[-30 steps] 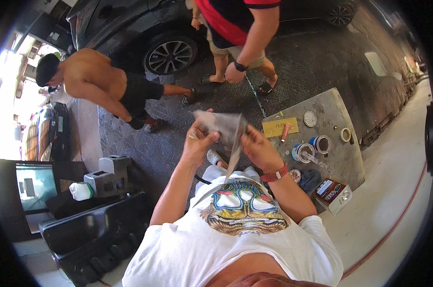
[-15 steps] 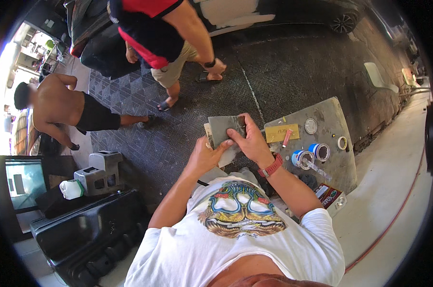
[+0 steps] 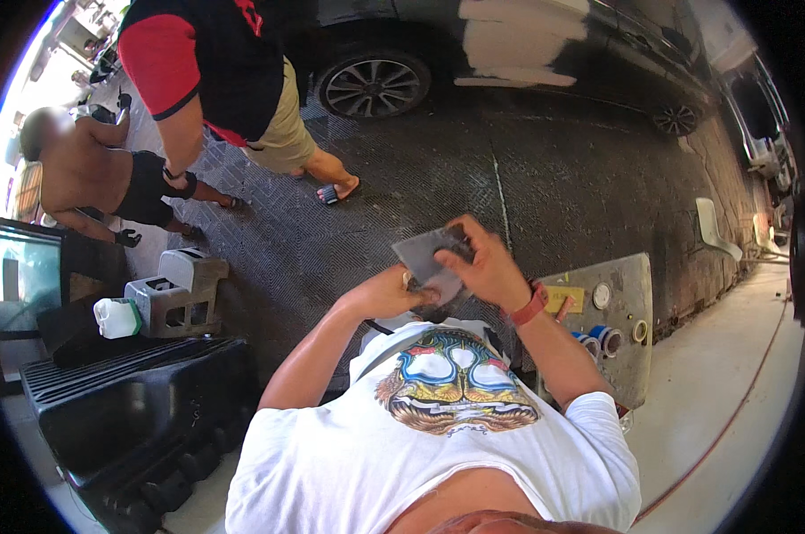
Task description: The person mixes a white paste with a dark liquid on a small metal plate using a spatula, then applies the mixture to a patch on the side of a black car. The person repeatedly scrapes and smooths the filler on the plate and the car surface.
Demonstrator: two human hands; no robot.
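In front of my shirt, both hands are at a thin grey sheet point(image 3: 420, 251) that looks like sandpaper. My right hand point(image 3: 489, 274) pinches it near its upper right edge, thumb on top and fingers behind. Curled round the lower end is my left hand point(image 3: 380, 294); some of its fingers are hidden under the sheet. The sheet is tilted and bent, with a pale smudge low down. To the right, a grey table point(image 3: 629, 278) holds a yellow card point(image 3: 569, 298), a reddish tube point(image 3: 564, 311), a round lid point(image 3: 602, 295), a tape roll point(image 3: 640, 331) and blue-rimmed tins point(image 3: 607, 338), partly behind my right forearm.
A dark car point(image 3: 589, 93) with a pale patch stands ahead. Two people point(image 3: 233, 98) are at the upper left on the dark matted floor point(image 3: 402, 187). At left are a black moulded part point(image 3: 135, 409), a grey plastic part point(image 3: 189, 285) and a white jug point(image 3: 117, 318).
My view has shifted. The sheet has tilted, and my left hand has slid to its lower end. The person in red and black has walked to the left; the other has turned.
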